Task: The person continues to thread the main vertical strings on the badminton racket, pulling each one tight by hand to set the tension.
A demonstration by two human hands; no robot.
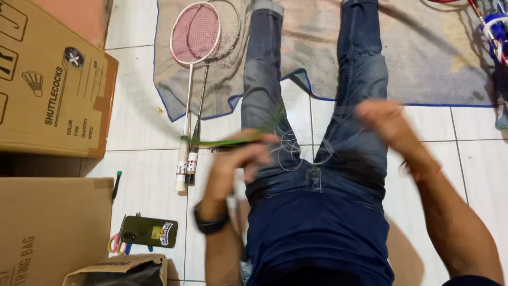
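Both hands work above my lap: my left hand (241, 159) pinches a green racket shaft (233, 141) with loose string (296, 151) coiling at three o'clock; my right hand (389, 124) is blurred, grip unclear. Two rackets (196, 79) lie at ten o'clock.

right hand (389, 121): motion-blurred, grip unreadable
scissors (115, 243): mostly hidden under phone (148, 232)
near cardboard box (50, 228): cut off left

Two rackets (193, 79) are laid side by side, heads on the mat (423, 53), handles on the floor (143, 106). Cardboard boxes (53, 90) are placed to their left; a phone (149, 232) and scissors (115, 244) lie nearer, beside the lower box.
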